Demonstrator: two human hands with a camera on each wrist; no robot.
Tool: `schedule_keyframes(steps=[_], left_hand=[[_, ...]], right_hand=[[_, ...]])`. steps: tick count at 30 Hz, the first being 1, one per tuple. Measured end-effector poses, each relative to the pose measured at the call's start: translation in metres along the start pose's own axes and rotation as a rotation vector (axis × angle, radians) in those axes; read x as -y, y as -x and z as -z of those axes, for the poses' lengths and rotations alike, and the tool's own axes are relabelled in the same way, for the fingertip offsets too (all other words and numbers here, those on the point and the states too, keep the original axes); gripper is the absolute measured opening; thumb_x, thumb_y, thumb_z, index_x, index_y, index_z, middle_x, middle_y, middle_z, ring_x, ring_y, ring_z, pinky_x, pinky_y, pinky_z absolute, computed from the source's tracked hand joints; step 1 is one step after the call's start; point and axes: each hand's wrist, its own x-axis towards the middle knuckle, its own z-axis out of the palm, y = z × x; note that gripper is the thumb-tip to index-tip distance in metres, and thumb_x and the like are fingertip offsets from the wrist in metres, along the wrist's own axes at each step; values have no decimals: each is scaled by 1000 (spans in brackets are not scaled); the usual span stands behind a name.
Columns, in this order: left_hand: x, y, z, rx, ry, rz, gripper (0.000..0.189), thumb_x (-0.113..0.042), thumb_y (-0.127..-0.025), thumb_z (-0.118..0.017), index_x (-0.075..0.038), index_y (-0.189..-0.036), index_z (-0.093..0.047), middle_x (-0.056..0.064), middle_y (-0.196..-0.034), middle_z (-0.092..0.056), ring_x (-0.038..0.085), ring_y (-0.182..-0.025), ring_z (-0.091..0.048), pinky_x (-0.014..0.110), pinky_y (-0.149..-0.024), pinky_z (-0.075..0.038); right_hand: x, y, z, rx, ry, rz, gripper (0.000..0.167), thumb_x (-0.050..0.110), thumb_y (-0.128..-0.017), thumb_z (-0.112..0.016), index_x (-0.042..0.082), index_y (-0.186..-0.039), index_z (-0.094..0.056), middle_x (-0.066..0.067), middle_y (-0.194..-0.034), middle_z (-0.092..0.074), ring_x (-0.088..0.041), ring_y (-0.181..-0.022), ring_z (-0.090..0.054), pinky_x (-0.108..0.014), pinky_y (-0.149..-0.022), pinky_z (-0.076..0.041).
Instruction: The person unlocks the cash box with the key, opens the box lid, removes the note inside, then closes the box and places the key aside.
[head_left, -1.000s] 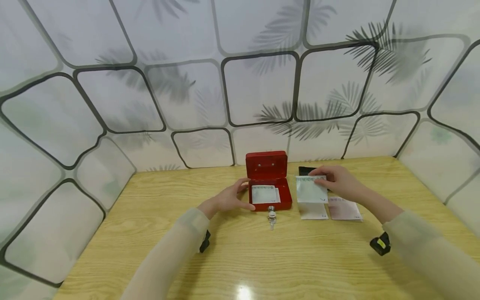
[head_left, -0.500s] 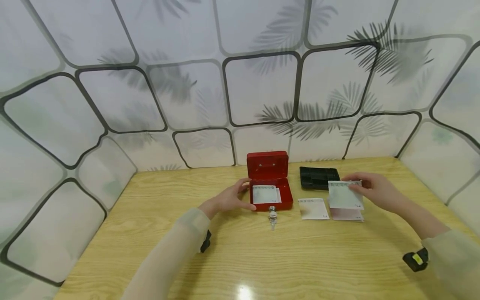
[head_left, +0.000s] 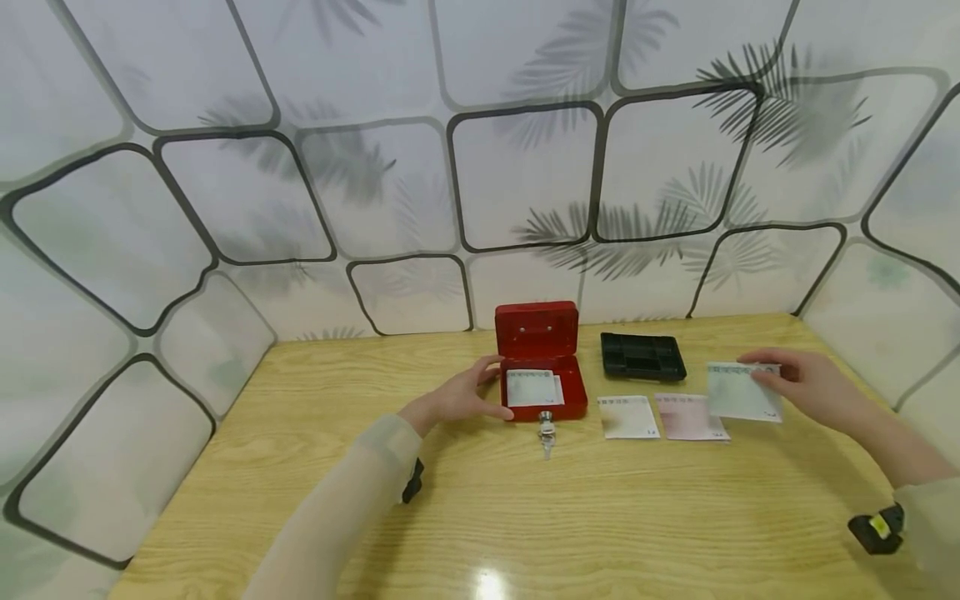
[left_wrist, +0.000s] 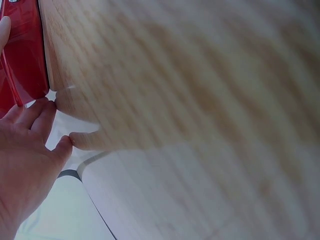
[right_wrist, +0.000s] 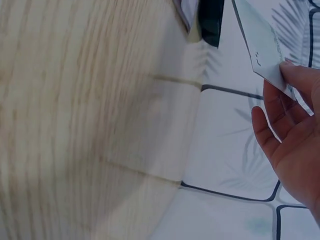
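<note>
A small red cash box (head_left: 574,390) stands with its lid raised, and pale greenish banknotes (head_left: 529,388) lie inside. My left hand (head_left: 456,397) holds the box's left side, thumb at the front corner and fingers towards the back. In the left wrist view, fingertips (left_wrist: 44,107) touch the red box (left_wrist: 30,62) near its hinge side. Thumb and fingers of my right hand (head_left: 813,387) pinch a pale green banknote (head_left: 742,393) by its back right corner. It hangs above the table beside the pink banknote (head_left: 688,418); a yellowish banknote (head_left: 628,418) lies left of that.
A black compartment tray (head_left: 642,358) sits behind the laid-out notes. Keys (head_left: 547,432) hang at the front lock of the box. The wooden table (head_left: 480,508) meets a patterned wall covering (head_left: 525,183) at its back and sides.
My right hand has carried the green banknote rightwards, from over the yellowish note, past the pink one, to its right. The black tray is uncovered. My left hand stays on the box.
</note>
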Motion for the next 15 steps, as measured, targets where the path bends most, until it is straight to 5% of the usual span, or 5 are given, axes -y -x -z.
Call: schedule_keyframes(steps=[7, 15], left_hand=[[-1, 0, 0, 1, 1, 3, 93, -33, -78, -83, -21, -151, -26, 11, -154, -34, 22, -142, -27, 46, -115, -17], [0, -1, 1, 1, 0, 4, 94, -34, -78, -83, -21, -151, -26, 11, -154, -34, 22, -142, -27, 47, -115, -18]], right_hand=[[-16, 2, 1, 15, 85, 21, 16, -1, -93, -62, -4, -107, -67, -15, -95, -65, -5, -55, -34, -27, -48, -29], [-31, 2, 0, 92, 166, -47, 16, -1, -92, -63, -4, -106, -68, -4, -85, -62, -5, -61, -38, -26, -52, -31]])
